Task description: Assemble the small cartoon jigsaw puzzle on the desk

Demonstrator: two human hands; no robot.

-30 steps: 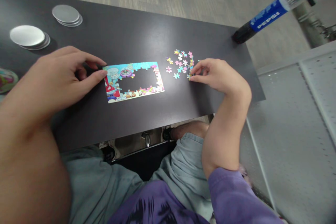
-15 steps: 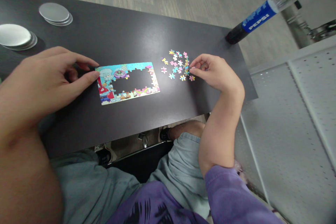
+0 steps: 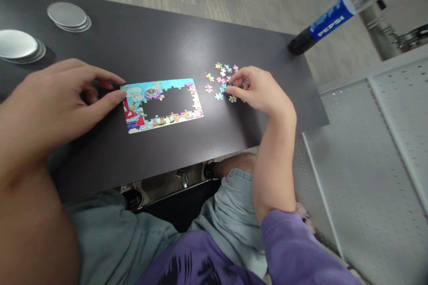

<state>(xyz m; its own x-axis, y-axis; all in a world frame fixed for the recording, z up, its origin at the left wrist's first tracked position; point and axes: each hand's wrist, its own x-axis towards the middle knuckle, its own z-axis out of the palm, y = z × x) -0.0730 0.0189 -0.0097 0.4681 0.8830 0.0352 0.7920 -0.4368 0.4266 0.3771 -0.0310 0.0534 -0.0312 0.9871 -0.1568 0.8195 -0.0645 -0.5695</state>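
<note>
A Pepsi bottle (image 3: 321, 26) stands near the table's (image 3: 160, 40) far corner.

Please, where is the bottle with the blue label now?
In the head view, the bottle stands at the upper right, by the table's far right corner, beyond the right hand and the loose puzzle pieces.

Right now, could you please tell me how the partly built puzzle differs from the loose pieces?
The partly built puzzle is joined into a rectangle around an open middle, while the loose pieces lie scattered. The partly built puzzle has the left hand at its upper left corner; the loose pieces have the right hand over them, hiding some. Both are brightly coloured and lie on the dark table.
</note>
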